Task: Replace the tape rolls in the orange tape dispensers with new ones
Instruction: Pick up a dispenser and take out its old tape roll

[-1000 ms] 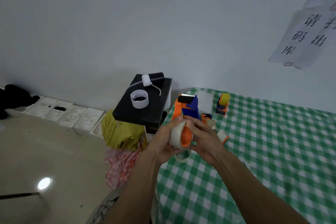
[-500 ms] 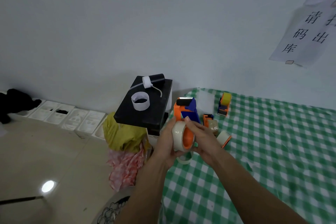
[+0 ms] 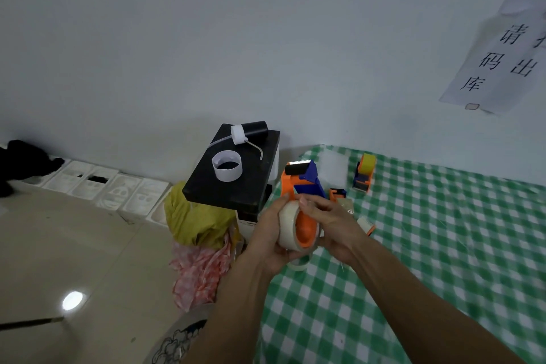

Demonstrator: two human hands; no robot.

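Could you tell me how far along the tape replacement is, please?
Done: a thin pale ring, likely a spent core, lies on the green checked cloth. In hand: the left hand and right hand grip a pale tape roll sitting on the large orange and blue dispenser. Left: threading its tape; whether the small orange dispenser behind needs changing, I cannot tell.

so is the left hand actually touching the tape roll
Touching. The head view shows the left hand cupping the tape roll, thumb on its upper edge, no gap; the right hand grips the orange dispenser.
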